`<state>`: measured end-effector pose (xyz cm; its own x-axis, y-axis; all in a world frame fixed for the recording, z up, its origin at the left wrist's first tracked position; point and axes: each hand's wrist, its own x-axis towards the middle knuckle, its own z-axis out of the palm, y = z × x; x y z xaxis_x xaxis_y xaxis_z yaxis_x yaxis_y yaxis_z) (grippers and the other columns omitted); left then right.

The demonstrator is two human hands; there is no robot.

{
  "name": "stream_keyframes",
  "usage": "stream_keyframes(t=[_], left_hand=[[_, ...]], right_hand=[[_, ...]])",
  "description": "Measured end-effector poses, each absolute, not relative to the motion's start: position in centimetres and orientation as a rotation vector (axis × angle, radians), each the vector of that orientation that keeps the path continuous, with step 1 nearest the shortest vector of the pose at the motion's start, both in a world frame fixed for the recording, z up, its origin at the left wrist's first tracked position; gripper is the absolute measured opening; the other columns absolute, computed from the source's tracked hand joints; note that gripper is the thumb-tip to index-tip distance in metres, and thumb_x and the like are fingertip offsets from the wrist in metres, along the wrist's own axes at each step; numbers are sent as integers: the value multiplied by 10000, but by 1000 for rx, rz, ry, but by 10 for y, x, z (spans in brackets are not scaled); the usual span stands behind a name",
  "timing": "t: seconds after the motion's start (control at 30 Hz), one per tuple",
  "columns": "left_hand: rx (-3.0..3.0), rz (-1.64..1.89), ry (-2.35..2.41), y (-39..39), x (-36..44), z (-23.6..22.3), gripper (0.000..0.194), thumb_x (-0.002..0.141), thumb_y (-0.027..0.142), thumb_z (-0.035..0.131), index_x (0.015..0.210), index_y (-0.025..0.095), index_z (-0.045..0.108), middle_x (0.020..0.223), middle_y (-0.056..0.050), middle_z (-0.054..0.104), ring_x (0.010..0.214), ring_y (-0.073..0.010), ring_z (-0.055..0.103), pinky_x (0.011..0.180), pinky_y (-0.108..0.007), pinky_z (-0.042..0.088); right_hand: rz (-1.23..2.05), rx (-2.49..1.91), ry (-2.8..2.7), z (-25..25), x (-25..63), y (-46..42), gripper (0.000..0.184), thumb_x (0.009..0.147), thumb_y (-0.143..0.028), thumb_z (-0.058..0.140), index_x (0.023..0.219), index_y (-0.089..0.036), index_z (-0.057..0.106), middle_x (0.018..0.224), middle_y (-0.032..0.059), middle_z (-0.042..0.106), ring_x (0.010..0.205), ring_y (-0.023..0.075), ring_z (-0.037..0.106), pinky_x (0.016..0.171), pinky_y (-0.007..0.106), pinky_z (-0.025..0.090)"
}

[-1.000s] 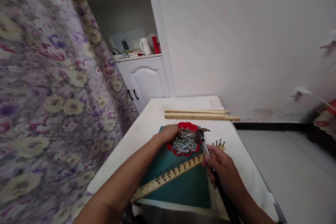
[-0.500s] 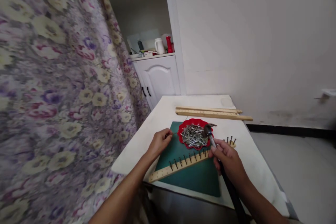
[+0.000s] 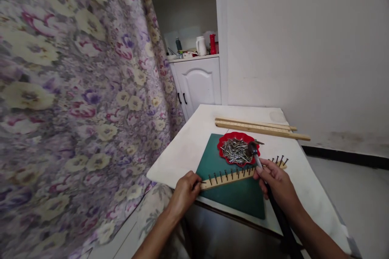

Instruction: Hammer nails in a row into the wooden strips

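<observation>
My left hand (image 3: 186,194) is closed at the near left end of a wooden strip (image 3: 223,182), hiding that end. A dark nail (image 3: 204,181) sticks out from its fingertips, just above the wood. Along the strip stands a row of several nails, upright or slightly tilted. My right hand (image 3: 275,180) grips a claw hammer (image 3: 253,150), its head raised over the right edge of a red scalloped bowl (image 3: 221,151). Loose silvery nails (image 3: 235,150) fill the bowl. Part of the strip is hidden behind the right hand.
Under the strip and bowl lies a green mat (image 3: 240,200) on a white table (image 3: 179,158). More wooden strips with holes (image 3: 258,127) lie at the back of the table. A floral curtain (image 3: 91,109) hangs at left, a white cabinet (image 3: 199,85) stands behind.
My left hand has moved from beside the bowl, with a nail in its fingers, down to the strip's left end. The hammer stays near the bowl, and the whole view has shifted.
</observation>
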<state>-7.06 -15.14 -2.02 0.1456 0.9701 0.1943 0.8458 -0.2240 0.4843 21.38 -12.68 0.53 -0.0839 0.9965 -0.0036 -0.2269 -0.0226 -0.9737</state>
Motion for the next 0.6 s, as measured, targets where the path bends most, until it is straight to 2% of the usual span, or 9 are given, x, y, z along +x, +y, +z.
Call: stream_keyframes(t=[0.37, 0.6], left_hand=[[2241, 516, 1784, -147, -67, -17, 174, 743, 71, 429, 751, 182, 562, 770, -23, 528, 695, -133, 525, 628, -215, 371], [2112, 685, 1757, -137, -66, -26, 181, 721, 97, 468, 773, 182, 619, 728, -4, 556, 667, -125, 530, 614, -211, 365]], right_hand=[[1380, -1010, -1097, 5, 212, -127, 360, 758, -381, 649, 1024, -163, 542, 630, -38, 582, 348, 60, 397, 265, 169, 361], [1402, -1006, -1165, 3, 205, -133, 384, 798, -386, 613, 1098, -170, 515, 640, -50, 570, 336, 49, 398, 267, 153, 354]])
